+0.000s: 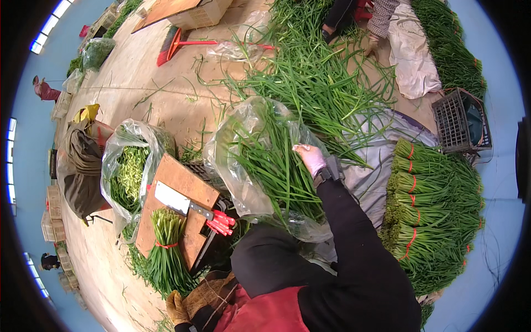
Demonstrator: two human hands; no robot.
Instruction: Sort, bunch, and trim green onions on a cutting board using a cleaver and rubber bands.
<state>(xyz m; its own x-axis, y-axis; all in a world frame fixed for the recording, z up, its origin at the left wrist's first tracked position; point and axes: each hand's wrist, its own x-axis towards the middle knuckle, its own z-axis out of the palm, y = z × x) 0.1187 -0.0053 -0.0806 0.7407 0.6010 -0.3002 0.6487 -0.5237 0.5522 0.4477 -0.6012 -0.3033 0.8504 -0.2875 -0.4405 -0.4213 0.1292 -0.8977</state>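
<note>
My right hand (312, 158), in a pale pink glove below a black sleeve, is over long green leaves (278, 166) in a clear plastic bag (232, 182). Its fingers are bent, and whether they grip leaves or the bag's rim is unclear. Down at the lower left, my left hand (176, 308) wears a tan glove and lies beside my knee, its fingers partly hidden. Just above it, a bundle of green stalks (166, 232) tied with a red band rests on a wooden board (151, 226). A cleaver (172, 198) and several red bands (220, 223) also lie there.
Banded bundles (410, 207) line the right side near a black crate (452, 120). Left of the board stands a bag of cut stalks (132, 178). Loose leaves (315, 87) spread ahead, where another person's hand (372, 43) reaches down. A broom (170, 45) lies farther off.
</note>
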